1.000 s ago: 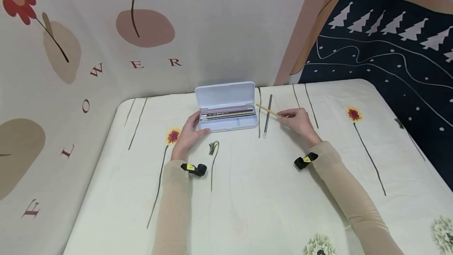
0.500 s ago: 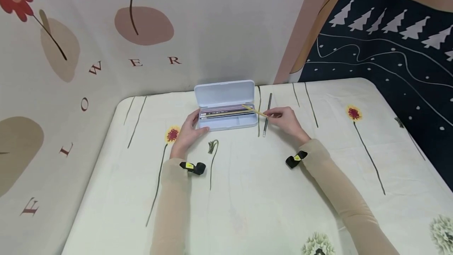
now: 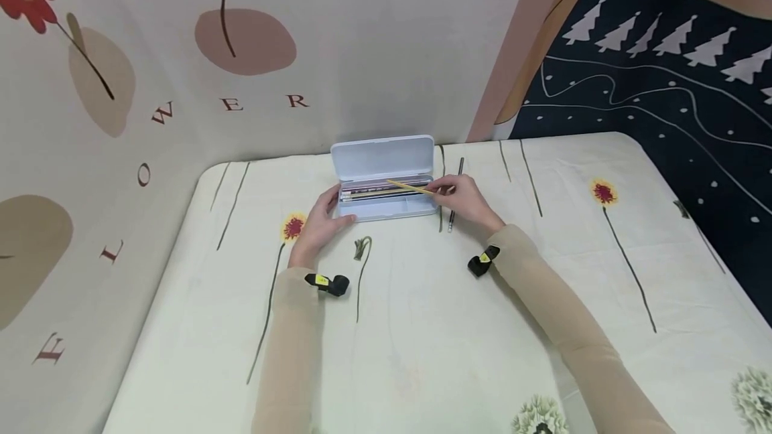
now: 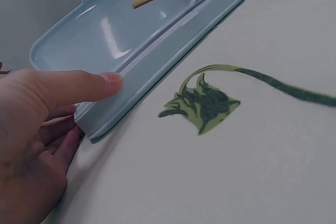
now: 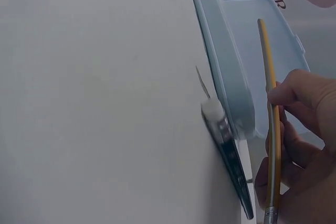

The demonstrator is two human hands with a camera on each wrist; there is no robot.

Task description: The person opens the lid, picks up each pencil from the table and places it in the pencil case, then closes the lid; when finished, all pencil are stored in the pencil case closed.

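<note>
My left hand [image 3: 319,225] holds the left end of an open pale blue pencil case [image 3: 382,159]. In the left wrist view its thumb [image 4: 79,86] presses the case's front wall, with the fingers round the end. Pinched between thumb and fingers of my right hand [image 3: 463,199] is a yellow pencil [image 5: 266,51], held tilted above the right part of the case. Its tip points left over several pencils [image 3: 374,193] lying in the rear compartment. On the table, just right of the case, lies a dark pencil with a white eraser [image 5: 212,109], partly hidden by my right hand in the head view.
The case's lid leans back near the patterned wall cloth [image 3: 392,65]. A divider splits its front compartment [image 3: 374,211]. A white tablecloth [image 3: 410,327] with printed flowers covers the table. A dark cloth with white trees [image 3: 639,86] hangs at the right.
My right hand has moved left with the yellow pencil, from beside the case to over its right end. My left hand has stayed on the case.
</note>
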